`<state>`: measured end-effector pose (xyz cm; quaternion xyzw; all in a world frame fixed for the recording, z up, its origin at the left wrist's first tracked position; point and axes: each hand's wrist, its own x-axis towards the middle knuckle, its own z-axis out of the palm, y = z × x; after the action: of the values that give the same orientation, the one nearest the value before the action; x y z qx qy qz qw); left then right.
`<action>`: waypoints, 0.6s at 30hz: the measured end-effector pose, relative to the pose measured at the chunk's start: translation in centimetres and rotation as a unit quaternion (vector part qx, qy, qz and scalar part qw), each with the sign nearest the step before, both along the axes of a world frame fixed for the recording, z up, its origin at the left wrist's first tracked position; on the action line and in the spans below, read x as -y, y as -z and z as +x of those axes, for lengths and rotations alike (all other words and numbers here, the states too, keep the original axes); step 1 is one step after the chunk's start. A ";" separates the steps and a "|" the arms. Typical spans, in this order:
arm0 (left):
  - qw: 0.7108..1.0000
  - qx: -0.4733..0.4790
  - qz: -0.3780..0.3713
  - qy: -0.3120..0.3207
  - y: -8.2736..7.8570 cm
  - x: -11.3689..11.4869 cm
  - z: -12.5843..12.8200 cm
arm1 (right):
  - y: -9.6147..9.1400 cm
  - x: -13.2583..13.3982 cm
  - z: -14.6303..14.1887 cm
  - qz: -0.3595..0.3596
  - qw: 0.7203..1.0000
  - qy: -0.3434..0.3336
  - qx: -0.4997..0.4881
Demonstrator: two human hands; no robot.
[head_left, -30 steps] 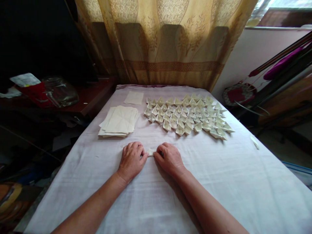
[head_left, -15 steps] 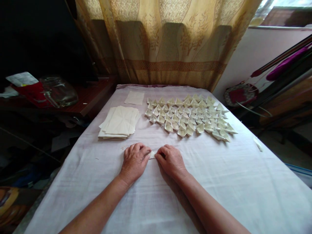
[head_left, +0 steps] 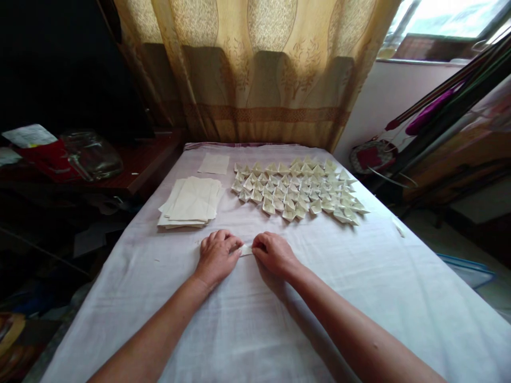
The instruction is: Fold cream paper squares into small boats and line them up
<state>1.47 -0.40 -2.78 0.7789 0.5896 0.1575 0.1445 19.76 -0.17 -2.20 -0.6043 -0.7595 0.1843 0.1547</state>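
Note:
A small folded piece of pale paper [head_left: 246,250] lies on the white cloth between my two hands. My left hand [head_left: 219,254] rests on the cloth, thumb and fingers closed on the paper's left end. With thumb and forefinger, my right hand [head_left: 273,252] pinches the right end. Most of the paper is hidden under the fingers. Beyond my left hand is a stack of pale paper sheets [head_left: 191,199], with a single sheet [head_left: 214,164] lying behind it. Many small folded paper boats [head_left: 289,189] stand in close rows beyond my right hand.
The white cloth [head_left: 239,330] covers the table. On the left, a dark wooden cabinet [head_left: 139,175] holds a glass jar [head_left: 93,157] and a red container [head_left: 50,159]. A patterned curtain [head_left: 255,80] hangs at the back. A small white scrap [head_left: 398,227] lies near the right edge.
The camera view has turned slightly to the right, so everything sits further left. Both hands still hold the folded paper, with the right hand's fingers drawn slightly back from the left hand.

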 end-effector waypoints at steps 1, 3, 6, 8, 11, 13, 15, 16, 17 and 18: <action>1.000 0.001 -0.003 0.000 -0.1 -0.1 0.0 | -0.1 0.1 -0.2 -0.001 1.000 0.003 0.004; 1.000 0.003 -0.002 0.000 -0.1 -0.3 0.0 | -0.4 0.2 -0.6 -0.001 1.000 0.014 0.010; 1.000 0.006 0.001 -0.002 0.0 -0.2 0.0 | -0.5 0.6 -1.4 0.004 0.999 0.044 0.025; 1.000 0.009 0.001 -0.004 0.1 -0.2 -0.1 | -0.4 1.0 -1.9 0.006 0.997 0.062 0.036; 1.000 0.018 -0.002 0.000 0.3 -0.4 -0.1 | -0.1 1.3 -2.3 0.006 0.997 0.068 0.042; 1.000 0.022 -0.002 0.004 0.3 -0.5 -0.2 | 0.1 1.3 -2.2 0.009 0.997 0.063 0.041; 1.000 0.023 -0.001 0.004 0.4 -0.7 -0.2 | 0.2 1.2 -1.9 0.015 0.998 0.056 0.034; 1.000 0.023 -0.001 0.004 0.4 -0.7 -0.2 | 0.3 1.1 -1.6 0.016 0.998 0.051 0.025; 1.000 0.022 0.000 0.003 0.4 -0.7 -0.2 | 0.3 1.0 -1.4 0.016 0.999 0.046 0.015; 1.000 0.021 0.001 0.002 0.4 -0.6 -0.2 | 0.4 0.9 -1.1 0.015 0.999 0.040 0.002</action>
<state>1.26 0.23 -3.20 0.7769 0.5846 0.1740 0.1560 18.62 -1.04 -2.57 -0.6319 -0.7380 0.1654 0.1691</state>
